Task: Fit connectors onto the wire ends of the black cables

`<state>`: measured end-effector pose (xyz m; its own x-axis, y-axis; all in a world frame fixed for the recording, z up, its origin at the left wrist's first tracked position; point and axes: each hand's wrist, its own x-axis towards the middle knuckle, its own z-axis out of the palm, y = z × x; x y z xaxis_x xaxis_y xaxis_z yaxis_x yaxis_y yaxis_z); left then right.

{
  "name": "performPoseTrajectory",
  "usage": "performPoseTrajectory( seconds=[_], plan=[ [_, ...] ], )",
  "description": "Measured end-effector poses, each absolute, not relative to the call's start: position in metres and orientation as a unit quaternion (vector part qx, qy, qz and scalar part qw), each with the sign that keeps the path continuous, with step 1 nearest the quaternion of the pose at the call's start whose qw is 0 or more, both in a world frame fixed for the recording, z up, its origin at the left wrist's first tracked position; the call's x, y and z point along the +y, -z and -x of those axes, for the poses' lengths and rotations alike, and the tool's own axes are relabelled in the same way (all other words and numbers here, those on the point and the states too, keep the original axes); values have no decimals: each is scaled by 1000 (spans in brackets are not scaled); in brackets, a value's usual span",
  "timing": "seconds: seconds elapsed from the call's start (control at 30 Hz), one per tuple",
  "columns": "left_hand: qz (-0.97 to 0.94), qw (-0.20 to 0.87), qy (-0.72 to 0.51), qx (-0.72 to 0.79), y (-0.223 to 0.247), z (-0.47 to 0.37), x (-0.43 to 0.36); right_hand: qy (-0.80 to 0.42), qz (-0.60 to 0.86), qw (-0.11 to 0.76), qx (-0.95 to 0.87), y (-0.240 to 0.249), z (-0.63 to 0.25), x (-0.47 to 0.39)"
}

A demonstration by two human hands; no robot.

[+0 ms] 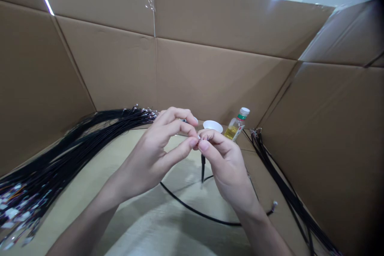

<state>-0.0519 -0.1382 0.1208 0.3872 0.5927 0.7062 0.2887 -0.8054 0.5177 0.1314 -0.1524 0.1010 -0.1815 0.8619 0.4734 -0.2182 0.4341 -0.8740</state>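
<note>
Fingertip to fingertip, my two hands meet over the middle of the work surface. My left hand (157,152) pinches a tiny white connector (198,138) between thumb and forefinger, its other fingers raised and curved. My right hand (226,164) is closed on the thin wires at the end of a black cable (203,168), right beside the connector. Fingertips cover most of the wires and connector, so I cannot tell how they are joined. Below my hands the cable drops to the surface and loops right, toward a loose end with a small pale connector (275,204).
Many black cables with white connectors (120,128) lie bundled along the left. Another cable bundle (279,180) runs down the right. Behind my hands are a white dish (213,126) and a white-capped bottle of yellow liquid (237,125). Cardboard walls (210,76) surround the work surface (144,224).
</note>
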Motion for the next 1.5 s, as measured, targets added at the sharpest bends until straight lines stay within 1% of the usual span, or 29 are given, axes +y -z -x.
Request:
performPoseTrajectory(
  seconds=[0.1,0.2,0.3,0.4,0.53,0.77,0.97,1.17,1.5],
  plan=[
    [-793,184,-515,268,-122,50,-136,-434,254,610,-613,-102,-130,-153],
    [-762,237,-533,282,-124,51,-135,-412,253,627,-611,-102,-129,-155],
    [-754,294,-507,298,-126,52,-136,-400,252,630,-616,-101,-129,-155],
    [-751,327,-484,309,-128,51,-138,-400,250,631,-616,-101,-128,-156],
    [-748,339,-484,303,-129,48,-140,-395,254,632,-617,-102,-128,-158],
    [-755,325,-484,301,-129,45,-142,-391,258,634,-615,-102,-130,-158],
    [-739,375,-480,290,-130,40,-141,-373,266,636,-620,-104,-129,-159],
    [-726,417,-491,239,-124,37,-134,-362,287,623,-632,-108,-134,-162],
    [-706,486,-472,205,-115,31,-126,-360,285,611,-645,-114,-143,-164]
  ],
)
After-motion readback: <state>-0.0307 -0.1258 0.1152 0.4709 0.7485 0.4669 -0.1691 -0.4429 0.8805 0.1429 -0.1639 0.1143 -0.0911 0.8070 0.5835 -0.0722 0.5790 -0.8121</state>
